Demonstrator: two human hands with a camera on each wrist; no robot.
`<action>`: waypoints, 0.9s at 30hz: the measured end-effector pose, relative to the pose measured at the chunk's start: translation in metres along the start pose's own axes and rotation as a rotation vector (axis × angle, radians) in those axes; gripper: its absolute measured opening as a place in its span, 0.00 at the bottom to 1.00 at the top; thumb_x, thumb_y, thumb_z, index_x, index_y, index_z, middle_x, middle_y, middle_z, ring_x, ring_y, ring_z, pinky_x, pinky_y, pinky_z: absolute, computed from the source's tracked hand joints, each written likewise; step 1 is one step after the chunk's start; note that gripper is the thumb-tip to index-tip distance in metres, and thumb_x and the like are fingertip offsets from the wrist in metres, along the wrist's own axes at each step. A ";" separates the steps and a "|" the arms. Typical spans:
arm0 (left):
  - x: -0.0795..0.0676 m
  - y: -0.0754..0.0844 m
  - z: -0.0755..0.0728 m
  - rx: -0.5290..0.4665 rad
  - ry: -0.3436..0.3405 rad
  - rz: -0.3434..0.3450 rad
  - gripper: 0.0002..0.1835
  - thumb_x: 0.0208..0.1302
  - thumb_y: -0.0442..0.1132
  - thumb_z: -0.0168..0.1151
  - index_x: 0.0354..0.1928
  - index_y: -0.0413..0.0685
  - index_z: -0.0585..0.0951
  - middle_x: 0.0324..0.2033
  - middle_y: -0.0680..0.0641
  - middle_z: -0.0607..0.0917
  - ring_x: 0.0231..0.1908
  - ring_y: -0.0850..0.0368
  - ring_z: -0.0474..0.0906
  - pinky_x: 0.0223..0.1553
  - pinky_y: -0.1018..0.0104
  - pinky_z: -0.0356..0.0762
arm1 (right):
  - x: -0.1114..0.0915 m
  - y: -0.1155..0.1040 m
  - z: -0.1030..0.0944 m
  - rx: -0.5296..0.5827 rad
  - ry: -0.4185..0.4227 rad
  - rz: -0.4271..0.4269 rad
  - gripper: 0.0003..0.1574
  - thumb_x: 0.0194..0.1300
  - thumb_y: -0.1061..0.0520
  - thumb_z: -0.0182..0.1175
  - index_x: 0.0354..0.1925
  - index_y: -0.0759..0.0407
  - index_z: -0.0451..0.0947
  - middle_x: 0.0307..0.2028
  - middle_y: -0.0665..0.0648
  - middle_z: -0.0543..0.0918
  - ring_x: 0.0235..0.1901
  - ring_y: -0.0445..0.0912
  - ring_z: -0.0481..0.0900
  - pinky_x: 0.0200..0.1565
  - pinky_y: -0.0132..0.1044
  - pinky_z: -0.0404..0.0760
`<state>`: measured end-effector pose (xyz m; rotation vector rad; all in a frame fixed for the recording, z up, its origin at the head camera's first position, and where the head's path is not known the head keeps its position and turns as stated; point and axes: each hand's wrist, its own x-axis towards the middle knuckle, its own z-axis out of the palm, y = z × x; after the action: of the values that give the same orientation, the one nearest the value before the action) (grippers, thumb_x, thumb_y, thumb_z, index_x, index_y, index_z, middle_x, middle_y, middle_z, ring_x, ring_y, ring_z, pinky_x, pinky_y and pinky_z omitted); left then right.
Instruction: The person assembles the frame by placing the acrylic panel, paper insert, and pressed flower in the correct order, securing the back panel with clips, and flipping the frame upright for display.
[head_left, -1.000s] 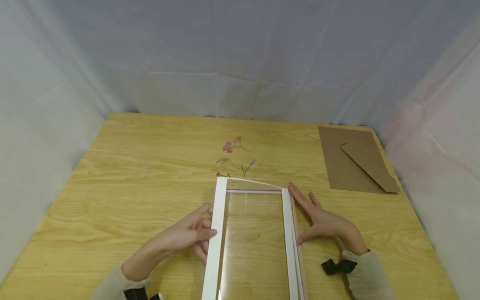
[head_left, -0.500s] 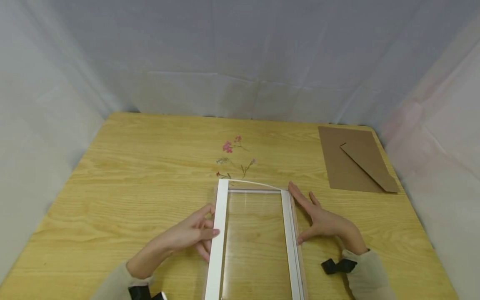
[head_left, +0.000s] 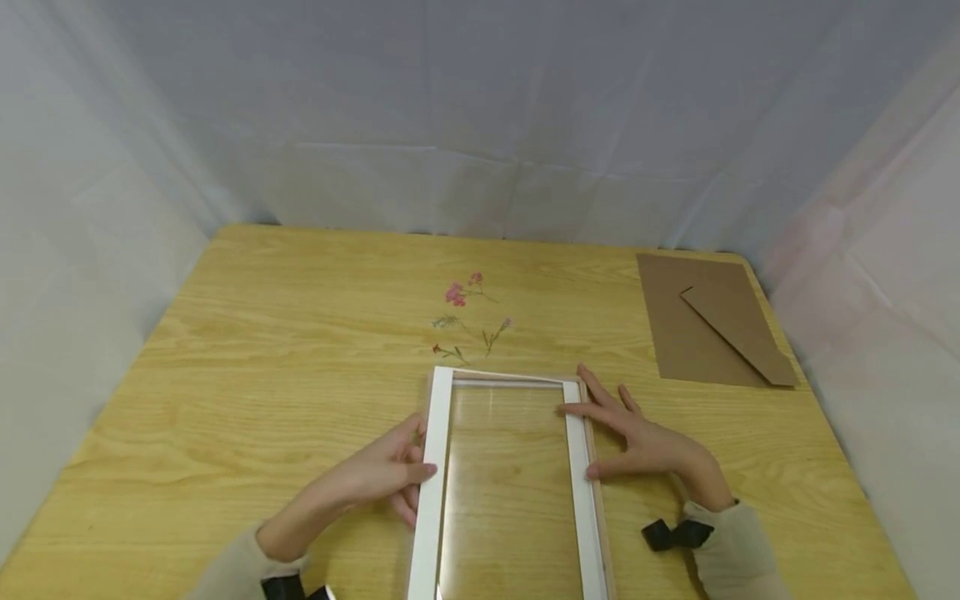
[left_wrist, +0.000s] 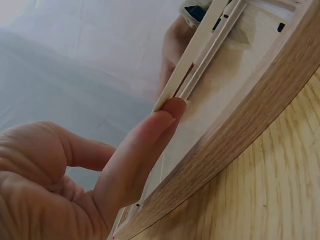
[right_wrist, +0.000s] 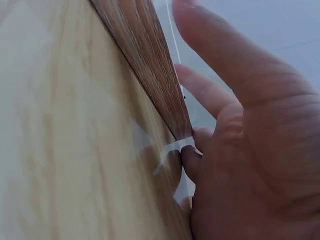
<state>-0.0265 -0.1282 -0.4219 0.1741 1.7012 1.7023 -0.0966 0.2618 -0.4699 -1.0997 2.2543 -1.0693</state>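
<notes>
A white mat [head_left: 430, 517] with a large window lies over a wooden picture frame [left_wrist: 245, 125], its left side a little raised. Through the window shows the frame's clear pane [head_left: 510, 483], with tabletop beneath. My left hand [head_left: 382, 475] pinches the mat's left strip, thumb on top, fingers underneath. On the other side my right hand [head_left: 645, 442] has its fingers spread along the frame's far right corner, one fingertip over the mat's right strip and the thumb at its outer edge. In the right wrist view that hand is beside the frame's wooden side [right_wrist: 145, 55].
Just beyond the frame, several small dried flowers lie on the wooden table [head_left: 262, 333], among them a pink one [head_left: 456, 294] and a red one [head_left: 437, 348]. A brown backing board [head_left: 667, 333] with a stand leg [head_left: 738, 333] rests at the back right.
The mat's left side has come down, and its bowed far edge now lies flatter over the frame. A right finger has moved from the outer side onto the mat's right strip.
</notes>
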 end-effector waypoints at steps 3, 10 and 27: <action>0.001 -0.002 0.002 0.037 0.018 -0.001 0.13 0.70 0.25 0.49 0.51 0.33 0.59 0.30 0.36 0.82 0.21 0.41 0.85 0.24 0.49 0.85 | 0.001 0.001 0.002 -0.025 0.013 0.022 0.45 0.64 0.49 0.68 0.74 0.47 0.61 0.77 0.63 0.25 0.76 0.57 0.26 0.65 0.68 0.18; 0.002 -0.002 0.003 0.121 0.029 -0.010 0.11 0.71 0.27 0.51 0.46 0.35 0.60 0.25 0.39 0.81 0.17 0.46 0.83 0.21 0.51 0.84 | 0.003 -0.001 0.004 -0.015 0.026 0.043 0.40 0.66 0.50 0.66 0.72 0.43 0.62 0.78 0.59 0.26 0.76 0.57 0.27 0.65 0.68 0.18; 0.005 0.004 0.001 0.369 -0.006 -0.045 0.12 0.73 0.34 0.55 0.44 0.34 0.63 0.17 0.38 0.82 0.13 0.45 0.81 0.15 0.55 0.82 | 0.004 -0.001 0.005 -0.015 0.054 0.072 0.36 0.67 0.48 0.66 0.68 0.43 0.64 0.78 0.59 0.29 0.76 0.56 0.30 0.65 0.67 0.18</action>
<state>-0.0309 -0.1240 -0.4203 0.3073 1.9868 1.3406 -0.0954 0.2560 -0.4720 -0.9986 2.3285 -1.0665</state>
